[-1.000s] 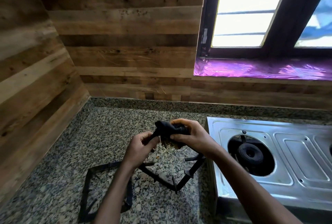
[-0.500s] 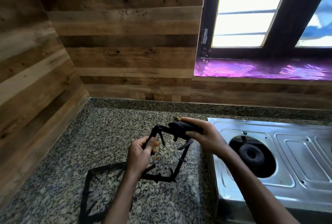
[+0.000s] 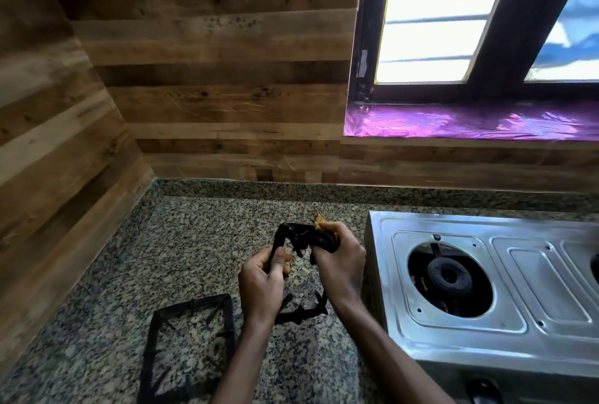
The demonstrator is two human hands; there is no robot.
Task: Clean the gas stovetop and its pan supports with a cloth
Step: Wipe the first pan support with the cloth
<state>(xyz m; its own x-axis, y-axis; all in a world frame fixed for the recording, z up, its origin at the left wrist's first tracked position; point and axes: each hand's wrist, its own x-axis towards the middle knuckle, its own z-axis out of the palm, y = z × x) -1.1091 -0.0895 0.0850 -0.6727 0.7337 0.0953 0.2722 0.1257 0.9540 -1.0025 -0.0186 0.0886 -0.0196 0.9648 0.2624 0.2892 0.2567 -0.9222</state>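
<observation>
Two pan supports: one held [image 3: 299,314], one on counter [image 3: 191,348]; cloth [image 3: 319,236] possibly.

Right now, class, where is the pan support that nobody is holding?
In the head view, the spare pan support lies flat on the granite counter, lower left, left of the left hand and the stove.

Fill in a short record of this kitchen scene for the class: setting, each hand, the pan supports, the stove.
setting: speckled granite counter, wood-panelled walls, window above
left hand: grip round one bar of the raised pan support
right hand: presses a dark cloth round the support's upper bar
second pan support: flat on the counter, untouched
stove: steel, right of the hands, burner bare, no support on it
</observation>
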